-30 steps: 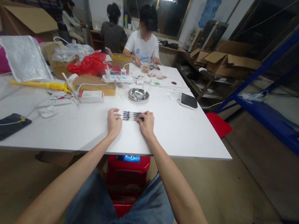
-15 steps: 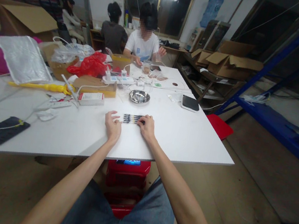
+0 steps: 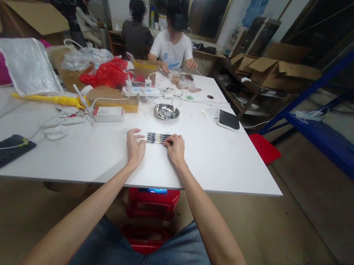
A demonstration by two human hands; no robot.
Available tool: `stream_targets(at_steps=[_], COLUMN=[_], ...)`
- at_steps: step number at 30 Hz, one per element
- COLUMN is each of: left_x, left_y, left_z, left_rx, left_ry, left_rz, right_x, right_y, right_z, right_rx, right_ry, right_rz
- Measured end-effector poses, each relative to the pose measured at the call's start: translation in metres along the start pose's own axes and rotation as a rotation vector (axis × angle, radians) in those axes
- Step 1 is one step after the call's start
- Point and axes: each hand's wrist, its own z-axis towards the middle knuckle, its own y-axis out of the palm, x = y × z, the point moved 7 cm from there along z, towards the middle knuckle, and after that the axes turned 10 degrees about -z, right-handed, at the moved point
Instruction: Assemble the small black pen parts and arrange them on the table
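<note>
Pens (image 3: pixel 156 138), slim black sticks with paler sections, are lying side by side in a small row on the smooth white surface (image 3: pixel 219 167), between two bare hands that are standing apart. The right hand (image 3: pixel 175 149) is gripping the row's right ends between thumb and curled fingers; the left hand (image 3: pixel 135 145) is resting by the left ends, thumb and fingers parted, and whether it is touching a tip is impossible to tell. Light, even pressure seems best while the right fingers are holding, since hard squeezing could be making slim barrels ride over one another; an upright left palm would be serving well as a straight stop. Beyond the row, a round, shiny metal dish (image 3: pixel 165 117) is sitting near, a small white-and-red carton (image 3: pixel 109 114) is lying to the left, and a flat black-topped white device (image 3: pixel 229 120) is lying to the right.
</note>
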Motion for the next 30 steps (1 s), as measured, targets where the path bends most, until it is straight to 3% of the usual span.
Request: stream_targets(at_steps=[4, 13, 21, 30], left_x=[0.001, 0.024, 0.035, 0.035], left_y=[0.003, 0.031, 0.056, 0.08], left_z=[0.0, -0.011, -0.023, 0.019], left_rx=[-0.016, -0.333, -0.525, -0.554], left_ry=[0.08, 0.274, 0.428, 0.588], left_rz=[0.104, 0.249, 0.37, 0.451], right_x=[-0.001, -0.006, -0.019, -0.022], right_y=[-0.001, 0.001, -0.009, -0.019], right_z=[-0.002, -0.002, -0.005, 0.019], right_rx=[-0.009, -0.026, 0.076, 0.1], right_ry=[0.002, -0.041, -0.156, -0.302], right_rz=[-0.024, -0.063, -0.045, -0.127])
